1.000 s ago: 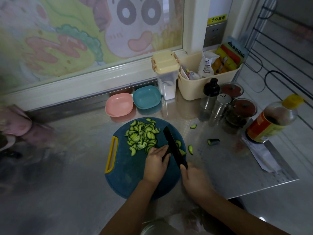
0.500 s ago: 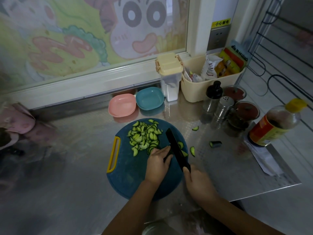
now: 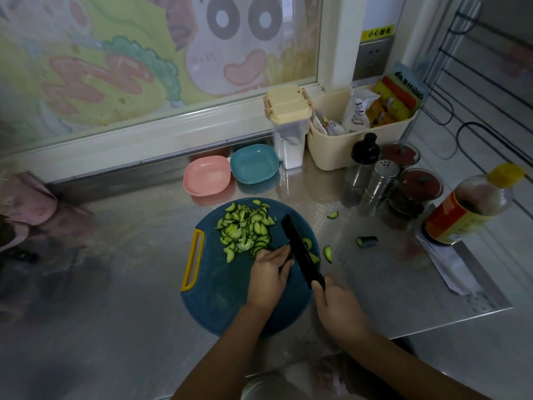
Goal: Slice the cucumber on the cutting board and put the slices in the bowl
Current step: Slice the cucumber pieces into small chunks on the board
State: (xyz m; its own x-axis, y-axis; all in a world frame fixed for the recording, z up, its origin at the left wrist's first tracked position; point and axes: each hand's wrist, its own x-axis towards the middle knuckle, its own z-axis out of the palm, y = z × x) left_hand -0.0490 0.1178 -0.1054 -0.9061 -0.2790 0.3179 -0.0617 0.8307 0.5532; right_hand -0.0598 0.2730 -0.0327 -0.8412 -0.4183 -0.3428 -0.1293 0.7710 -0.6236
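Observation:
A round blue cutting board (image 3: 219, 295) with a yellow handle lies on the steel counter. A pile of green cucumber slices (image 3: 245, 229) covers its far part. My left hand (image 3: 269, 277) rests on the board, fingers curled over the cucumber piece right beside the blade; the piece is hidden under them. My right hand (image 3: 336, 308) grips the handle of a black knife (image 3: 300, 249), whose blade points away across the board. A few slices (image 3: 328, 253) and a cucumber end (image 3: 366, 241) lie on the counter to the right. A pink bowl (image 3: 207, 176) and a blue bowl (image 3: 253, 164) stand behind the board.
A clear container with a cream lid (image 3: 289, 131) and a cream basket of packets (image 3: 360, 140) stand at the back. Shakers (image 3: 377, 186), lidded jars (image 3: 415, 194) and a sauce bottle (image 3: 470, 206) crowd the right side. The counter edge (image 3: 450, 321) runs at the right front.
Both hands and the knife have stayed in about the same place on the board; only the camera view has shifted slightly.

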